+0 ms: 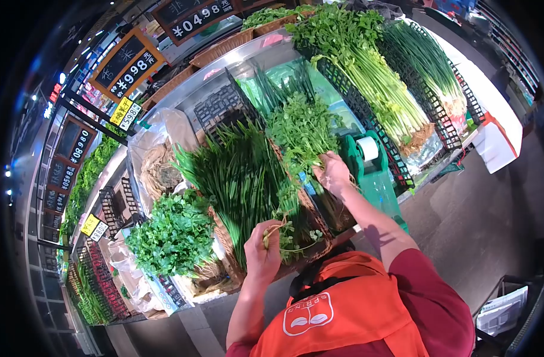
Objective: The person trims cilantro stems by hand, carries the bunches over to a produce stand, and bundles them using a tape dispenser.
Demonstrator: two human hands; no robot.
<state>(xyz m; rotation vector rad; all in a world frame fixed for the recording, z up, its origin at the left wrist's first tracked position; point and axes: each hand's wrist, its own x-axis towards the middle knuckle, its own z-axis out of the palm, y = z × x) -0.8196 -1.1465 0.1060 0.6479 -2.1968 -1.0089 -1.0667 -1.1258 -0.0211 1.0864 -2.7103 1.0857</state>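
My right hand (332,174) is closed around the stem end of a leafy bunch of cilantro (302,122), whose tops spread away from me over the crates. Lower and to the left, my left hand (263,247) pinches a few thin, pale stems of the same kind of green (287,229); loose sprigs trail beside it. Flat dark garlic chives (239,178) fill the basket just beyond my left hand. Right of my right hand stands a green tape dispenser (373,178) with a white roll. The fingertips of my right hand are partly hidden by leaves.
Celery (382,83) and green onions (429,65) lie in black crates at the right. Another leafy bunch (171,235) sits at the left, near a plastic bag (165,154) of brownish dried food. Price boards (126,62) stand behind. A black basket (510,312) is at lower right.
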